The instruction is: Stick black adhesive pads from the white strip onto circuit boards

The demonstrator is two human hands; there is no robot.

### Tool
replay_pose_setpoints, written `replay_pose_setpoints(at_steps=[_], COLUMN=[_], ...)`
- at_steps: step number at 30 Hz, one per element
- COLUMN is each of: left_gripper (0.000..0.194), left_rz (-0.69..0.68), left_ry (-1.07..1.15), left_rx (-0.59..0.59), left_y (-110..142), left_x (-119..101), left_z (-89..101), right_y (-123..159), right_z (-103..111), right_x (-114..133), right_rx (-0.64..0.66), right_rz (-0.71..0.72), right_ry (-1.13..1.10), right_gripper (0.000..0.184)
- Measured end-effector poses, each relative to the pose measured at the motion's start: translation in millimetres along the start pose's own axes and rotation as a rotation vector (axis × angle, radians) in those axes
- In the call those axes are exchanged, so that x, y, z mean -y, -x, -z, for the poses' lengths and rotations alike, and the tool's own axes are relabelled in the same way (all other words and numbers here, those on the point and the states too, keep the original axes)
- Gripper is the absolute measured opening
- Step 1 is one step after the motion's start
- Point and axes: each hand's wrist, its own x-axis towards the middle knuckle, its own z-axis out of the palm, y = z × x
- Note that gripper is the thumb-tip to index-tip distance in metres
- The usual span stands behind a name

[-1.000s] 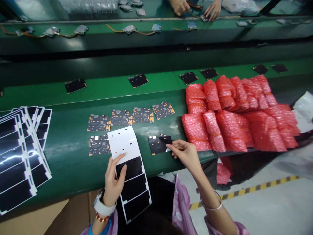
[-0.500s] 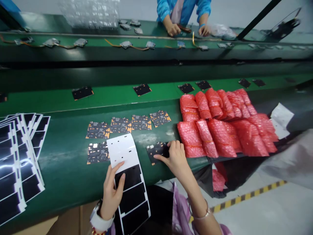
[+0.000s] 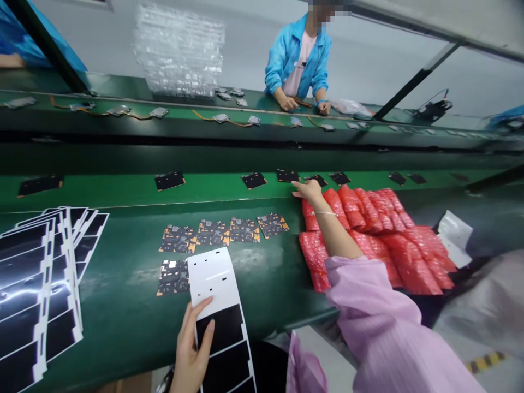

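Sticker sheet [image 3: 224, 325], cut off below, is pinched by the left hand [image 3: 194, 343] at the bench [image 3: 123, 311]; farther right, whether a black board [image 3: 286, 174] on the belt [image 3: 213, 185] is grasped by the right hand [image 3: 309, 191] cannot be told; red bundles [image 3: 411, 267] are partly hidden by the arm [image 3: 339, 237].

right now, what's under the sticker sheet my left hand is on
The sticker sheet appears to overlap the right edge of a circuit board; green worktop shows alongside. Whatever else lies beneath is covered.
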Motion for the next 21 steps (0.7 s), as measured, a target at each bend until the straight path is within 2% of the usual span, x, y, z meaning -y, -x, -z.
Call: replay_pose_setpoints(at_steps=[2,3,5,6,8,9,10,11,13,15,17,18,19,21], left_gripper=[0.037,0.040,0.049,0.055,0.070,0.078,0.085,0.091,0.092,0.078,0.059,0.052,0.047,0.038], left_rz=[0.054,0.078,0.110,0.121,0.140,0.156,0.177,0.202,0.259,0.307,0.309,0.288,0.254,0.158], left_ry=[0.052,0.086,0.166,0.214,0.316,0.363,0.403,0.435,0.478,0.476,0.390,0.313,0.222,0.030], left_rx=[-0.026,-0.041,-0.069,-0.079,-0.094,-0.098,-0.099,-0.086,0.013,0.203,0.323,0.324,0.301,0.237], left_y=[0,0,-1,-2,-4,-5,-7,-9,-10,-9,-5,-2,1,7], left_x=[-4,-7,-18,-25,-42,-50,-58,-65,-75,-80,-82,-81,-81,-81], left_z=[-0.6,-2.4,-9.1,-13.6,-22.5,-26.0,-28.3,-29.1,-27.0,-22.1,-18.1,-17.1,-16.7,-16.9], right_y=[5,17,60,89,157,191,221,246,279,292,295,296,299,305], right_z=[8,12,19,21,21,20,18,16,11,7,8,10,14,22], right_x=[6,7,2,-3,-18,-27,-35,-43,-56,-64,-65,-63,-61,-54], right_rx=[-0.041,-0.052,0.047,0.154,0.614,0.828,0.988,1.054,0.974,0.733,0.440,0.328,0.269,0.312], right_rz=[0.031,0.051,0.117,0.145,0.215,0.176,0.102,0.034,-0.026,0.058,0.293,0.463,0.653,1.010], right_ry=[0.066,0.089,0.090,0.069,-0.081,-0.170,-0.256,-0.334,-0.446,-0.447,-0.302,-0.195,-0.086,0.064], right_gripper=[0.048,0.050,0.049,0.046,0.050,0.058,0.065,0.062,0.051,0.049,0.058,0.061,0.060,0.048])
